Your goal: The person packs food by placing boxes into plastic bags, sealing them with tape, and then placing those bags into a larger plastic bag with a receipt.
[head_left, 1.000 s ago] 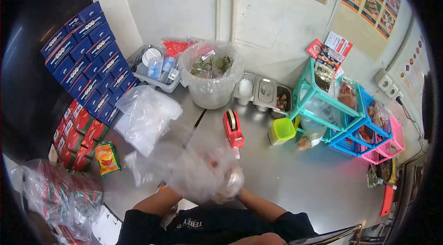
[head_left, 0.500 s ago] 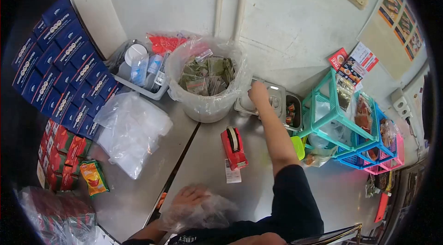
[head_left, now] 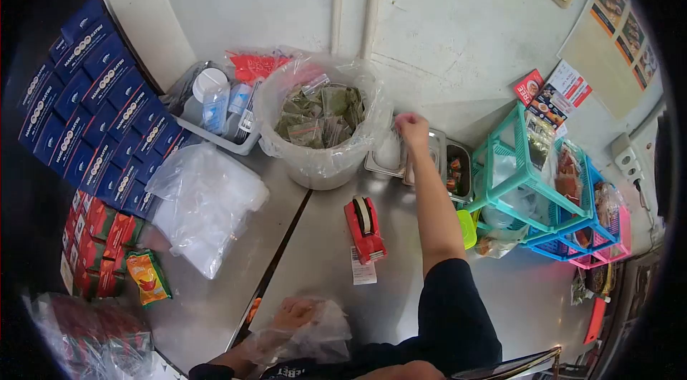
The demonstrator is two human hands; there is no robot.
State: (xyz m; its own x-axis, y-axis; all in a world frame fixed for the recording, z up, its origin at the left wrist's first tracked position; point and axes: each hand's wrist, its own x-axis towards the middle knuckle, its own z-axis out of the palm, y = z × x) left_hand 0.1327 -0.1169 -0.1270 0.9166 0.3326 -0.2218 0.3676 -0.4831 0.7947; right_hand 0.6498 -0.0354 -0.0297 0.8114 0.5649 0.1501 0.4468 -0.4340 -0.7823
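Observation:
My right hand [head_left: 413,129] reaches forward over the steel food containers [head_left: 436,147] beside the tub. Its fingers are drawn together; whether they grip a lid or something small, I cannot make out. Under and left of it, whitish contents [head_left: 390,149] show in one compartment; another compartment holds small wrapped packets [head_left: 454,172]. Close to my body, my left hand [head_left: 295,314] is closed on a crumpled clear plastic bag [head_left: 325,330]. Between the hands stands a red tape dispenser [head_left: 366,230] on a printed receipt [head_left: 363,267].
A plastic-lined tub [head_left: 315,165] holds leaf-green packets. At left are stacked blue boxes [head_left: 107,108], a bag of white containers [head_left: 207,201] and an orange packet [head_left: 148,276]. Turquoise baskets [head_left: 526,187] stand at right, near a lime-green container [head_left: 466,228].
My right hand has moved slightly up and right over the steel containers, exposing more of the whitish contents. My left hand and the plastic bag have shifted slightly, the bag drawing in toward my body.

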